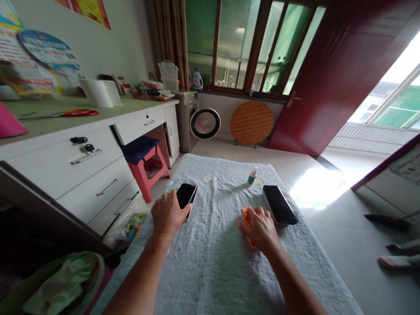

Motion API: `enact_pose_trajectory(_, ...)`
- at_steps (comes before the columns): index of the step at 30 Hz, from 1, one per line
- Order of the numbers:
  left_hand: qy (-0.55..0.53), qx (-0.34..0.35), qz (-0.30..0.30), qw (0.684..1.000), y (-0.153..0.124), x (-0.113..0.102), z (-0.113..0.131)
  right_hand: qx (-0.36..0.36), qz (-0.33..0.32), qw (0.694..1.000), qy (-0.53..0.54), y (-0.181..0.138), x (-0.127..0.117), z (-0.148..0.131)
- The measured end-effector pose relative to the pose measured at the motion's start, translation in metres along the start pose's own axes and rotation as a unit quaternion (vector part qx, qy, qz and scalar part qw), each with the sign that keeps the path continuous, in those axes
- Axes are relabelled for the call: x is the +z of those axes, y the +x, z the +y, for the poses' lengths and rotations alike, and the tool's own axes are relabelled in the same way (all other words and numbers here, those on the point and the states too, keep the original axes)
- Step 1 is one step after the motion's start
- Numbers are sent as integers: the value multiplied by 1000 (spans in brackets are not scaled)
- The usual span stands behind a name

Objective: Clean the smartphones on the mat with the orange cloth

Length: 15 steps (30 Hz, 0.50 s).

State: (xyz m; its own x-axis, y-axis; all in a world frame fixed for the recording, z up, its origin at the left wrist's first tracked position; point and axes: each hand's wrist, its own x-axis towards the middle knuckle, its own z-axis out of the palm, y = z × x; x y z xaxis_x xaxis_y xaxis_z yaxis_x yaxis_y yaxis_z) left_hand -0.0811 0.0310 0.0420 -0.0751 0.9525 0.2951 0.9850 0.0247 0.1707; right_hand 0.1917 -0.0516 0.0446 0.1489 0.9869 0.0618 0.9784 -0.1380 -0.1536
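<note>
My left hand (168,214) grips a black-screened smartphone (186,195), thumb along its right edge and fingers at its left side. The phone lies at the left of the cloth-covered table (216,262). My right hand (260,227) is closed on a crumpled orange cloth (247,215), pressed against the table cover. Just right of that hand, a second black-screened phone (278,204) rests on what looks like a pale box. Behind the right hand a small spray bottle (251,177) with a blue-green label stands upright.
A white desk (98,175) with drawers runs along the left, holding red-handled scissors (80,113) and paper rolls (100,92). Near it are a pink stool (147,168) and a lined bin (98,267). Beyond the table, a washing machine (187,111) has its door open.
</note>
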Motion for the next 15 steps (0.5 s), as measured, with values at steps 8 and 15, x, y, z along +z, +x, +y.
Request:
enact_pose_trajectory(8,14,-2,-65,998,2,1,1,-60,10,994,88,2,11,5)
enact_pose_trajectory(15,19,16,-30,999,3,6,1,-53,24,988,143,6,14,7)
